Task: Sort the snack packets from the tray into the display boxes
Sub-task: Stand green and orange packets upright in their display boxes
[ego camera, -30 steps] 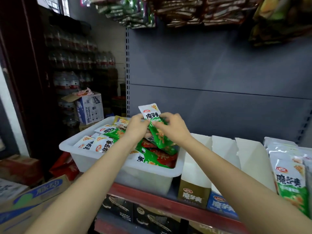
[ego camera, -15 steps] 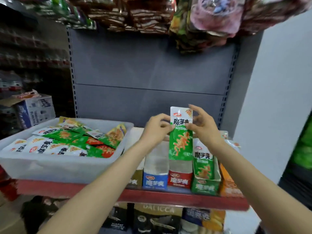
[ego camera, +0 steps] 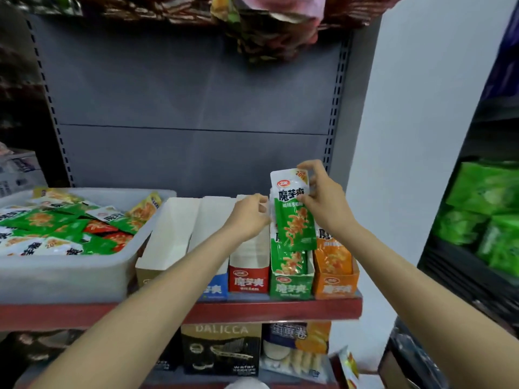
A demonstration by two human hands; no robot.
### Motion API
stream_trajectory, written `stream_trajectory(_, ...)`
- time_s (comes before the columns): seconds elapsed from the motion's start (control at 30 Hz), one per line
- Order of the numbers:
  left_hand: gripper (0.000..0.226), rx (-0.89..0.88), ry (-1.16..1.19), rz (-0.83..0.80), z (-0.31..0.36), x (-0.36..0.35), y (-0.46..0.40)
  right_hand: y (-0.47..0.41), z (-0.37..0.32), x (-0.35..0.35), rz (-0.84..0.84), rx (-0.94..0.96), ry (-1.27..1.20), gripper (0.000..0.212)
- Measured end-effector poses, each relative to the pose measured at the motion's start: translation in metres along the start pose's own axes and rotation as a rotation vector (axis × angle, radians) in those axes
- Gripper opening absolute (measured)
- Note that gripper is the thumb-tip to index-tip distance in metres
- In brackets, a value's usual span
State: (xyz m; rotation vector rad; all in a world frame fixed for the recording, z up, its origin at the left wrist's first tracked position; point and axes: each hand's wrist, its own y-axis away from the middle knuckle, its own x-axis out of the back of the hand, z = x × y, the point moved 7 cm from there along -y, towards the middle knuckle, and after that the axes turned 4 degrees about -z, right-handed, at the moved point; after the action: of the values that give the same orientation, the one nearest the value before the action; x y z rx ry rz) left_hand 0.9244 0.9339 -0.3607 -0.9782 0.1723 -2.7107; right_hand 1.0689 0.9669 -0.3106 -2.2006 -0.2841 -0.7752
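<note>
A green and white snack packet (ego camera: 293,217) hangs upright over the green display box (ego camera: 290,287). My right hand (ego camera: 323,197) pinches the packet's white top from the right. My left hand (ego camera: 250,217) is beside the packet's left edge with fingers loosely curled; whether it touches the packet I cannot tell. The green box holds other green packets. To its right an orange box (ego camera: 335,287) holds orange packets; to its left stand a red box (ego camera: 248,279), a blue box and a brown box (ego camera: 165,242). The white tray (ego camera: 64,273) at left holds several mixed packets.
The boxes and tray stand on a red-edged shelf (ego camera: 252,311) against a grey back panel. Hanging snack bags (ego camera: 269,29) overhang the top. A lower shelf holds a black DALICCA box (ego camera: 222,349). A white wall and a rack with green bags (ego camera: 486,209) are at right.
The view turned right, away from the tray. Both hands carried the green packet from the tray rightward to above the green box. My left hand has slipped off the packet's edge.
</note>
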Motion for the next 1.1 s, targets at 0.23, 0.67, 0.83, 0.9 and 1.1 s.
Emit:
stream_trajectory(0.23, 0.039, 0.069, 0.158, -0.069, -0.008, -0.008, 0.000, 0.003, 0.003, -0.012, -0.091, 0.002, 0.146, 0.046)
stream_trajectory(0.67, 0.034, 0.081, 0.234, -0.096, -0.010, -0.007, 0.005, 0.012, 0.017, -0.033, -0.421, -0.126, 0.625, 0.054)
stream_trajectory(0.83, 0.032, 0.005, 0.202, -0.071, -0.002, 0.008, 0.017, 0.010, -0.001, -0.034, -0.294, -0.028, 0.563, 0.037)
stream_trajectory(0.9, 0.026, -0.060, 0.149, -0.010, 0.001, 0.026, 0.026, 0.008, -0.016, -0.039, -0.234, 0.029, 0.458, 0.030)
stream_trajectory(1.1, 0.013, -0.099, -0.013, 0.201, -0.031, 0.111, 0.057, -0.010, -0.075, -0.096, -0.270, 0.103, 0.109, 0.023)
